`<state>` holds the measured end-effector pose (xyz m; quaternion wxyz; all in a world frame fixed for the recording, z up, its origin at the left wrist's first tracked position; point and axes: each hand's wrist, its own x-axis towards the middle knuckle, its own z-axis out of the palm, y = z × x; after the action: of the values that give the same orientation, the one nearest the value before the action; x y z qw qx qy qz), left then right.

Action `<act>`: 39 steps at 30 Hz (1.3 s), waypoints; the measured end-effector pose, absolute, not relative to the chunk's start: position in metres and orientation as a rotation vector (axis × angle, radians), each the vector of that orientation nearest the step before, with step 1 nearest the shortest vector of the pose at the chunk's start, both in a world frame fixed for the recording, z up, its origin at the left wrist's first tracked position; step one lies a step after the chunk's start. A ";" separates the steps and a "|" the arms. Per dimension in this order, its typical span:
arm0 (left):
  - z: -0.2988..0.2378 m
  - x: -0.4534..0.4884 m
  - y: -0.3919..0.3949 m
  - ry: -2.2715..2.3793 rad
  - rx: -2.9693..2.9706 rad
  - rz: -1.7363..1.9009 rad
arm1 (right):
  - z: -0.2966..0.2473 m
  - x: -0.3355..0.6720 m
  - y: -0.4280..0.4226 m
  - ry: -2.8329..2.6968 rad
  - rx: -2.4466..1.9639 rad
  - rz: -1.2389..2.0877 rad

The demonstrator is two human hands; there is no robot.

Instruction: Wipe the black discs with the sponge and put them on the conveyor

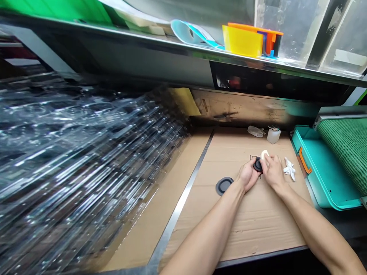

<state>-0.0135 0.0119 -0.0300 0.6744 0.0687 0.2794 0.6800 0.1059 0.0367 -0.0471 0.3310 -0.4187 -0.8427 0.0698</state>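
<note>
My left hand point(248, 175) grips a small black rubber gasket point(257, 164) by its edge. My right hand point(272, 171) holds a white pad point(264, 154), possibly cloth or sponge, pressed against that gasket. Both hands are close together above the brown cardboard sheet point(252, 221). A second black gasket point(224, 185), oval in outline, lies flat on the cardboard left of my left hand. Right of my right hand lies a crumpled white cloth point(289, 169). Farther back stand a small clear bottle with a metal pump top point(273, 135) and a crumpled plastic bag point(255, 131).
Stacked clear plastic trays point(71, 164) fill the left side, beyond a metal strip point(174, 210). A teal bin point(323, 172) with an orange handle sits right, beside a green mesh surface point(346, 152). Yellow and orange containers point(252, 40) stand on a shelf above.
</note>
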 end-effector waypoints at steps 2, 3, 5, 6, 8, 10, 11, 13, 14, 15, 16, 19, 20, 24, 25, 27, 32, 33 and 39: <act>-0.030 -0.014 0.012 0.616 0.140 1.507 | -0.047 0.105 0.032 -2.258 -0.993 0.206; -0.030 -0.015 0.012 0.602 0.135 1.487 | -0.048 0.105 0.031 -2.289 -0.925 0.216; -0.030 -0.015 0.012 0.604 0.140 1.476 | -0.048 0.107 0.035 -2.279 -0.913 0.201; -0.030 -0.015 0.012 0.620 0.150 1.492 | -0.047 0.109 0.041 -2.249 -0.980 0.180; -0.030 -0.016 0.013 0.657 0.158 1.528 | -0.046 0.116 0.057 -2.201 -1.124 0.152; -0.030 -0.020 0.013 0.673 0.125 1.567 | -0.046 0.126 0.071 -2.195 -1.192 0.153; -0.030 -0.022 0.013 0.675 0.097 1.593 | -0.046 0.130 0.075 -2.204 -1.195 0.160; -0.029 -0.027 0.013 0.668 0.041 1.654 | -0.046 0.137 0.076 -2.239 -1.173 0.178; -0.029 -0.030 0.013 0.658 0.021 1.679 | -0.045 0.138 0.074 -2.271 -1.154 0.198; -0.028 -0.031 0.013 0.645 0.010 1.692 | -0.043 0.139 0.071 -2.317 -1.122 0.231; -0.028 -0.033 0.013 0.632 0.007 1.693 | -0.040 0.140 0.067 -2.373 -1.077 0.273; -0.027 -0.033 0.012 0.610 0.018 1.684 | -0.029 0.140 0.057 -2.530 -0.920 0.384; -0.027 -0.033 0.012 0.609 0.025 1.689 | -0.025 0.141 0.055 -2.565 -0.886 0.400; -0.028 -0.032 0.012 0.620 0.064 1.712 | -0.015 0.145 0.053 -2.624 -0.884 0.404; -0.028 -0.032 0.012 0.621 0.074 1.715 | -0.014 0.146 0.053 -2.630 -0.893 0.399; -0.029 -0.032 0.013 0.620 0.086 1.726 | -0.014 0.146 0.053 -2.616 -0.904 0.382; -0.029 -0.030 0.015 0.663 0.052 1.769 | -0.012 0.140 0.049 -2.334 -0.940 0.397; -0.030 -0.028 0.015 0.663 0.056 1.757 | -0.012 0.138 0.048 -2.298 -0.917 0.437; -0.032 -0.015 0.012 0.617 0.194 1.608 | -0.013 0.131 0.041 -2.383 -0.785 0.626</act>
<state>-0.0147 0.0122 -0.0320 0.6475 0.0853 0.2711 0.7070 0.1312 0.0411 -0.0127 0.2743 -0.2919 -0.8862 0.2328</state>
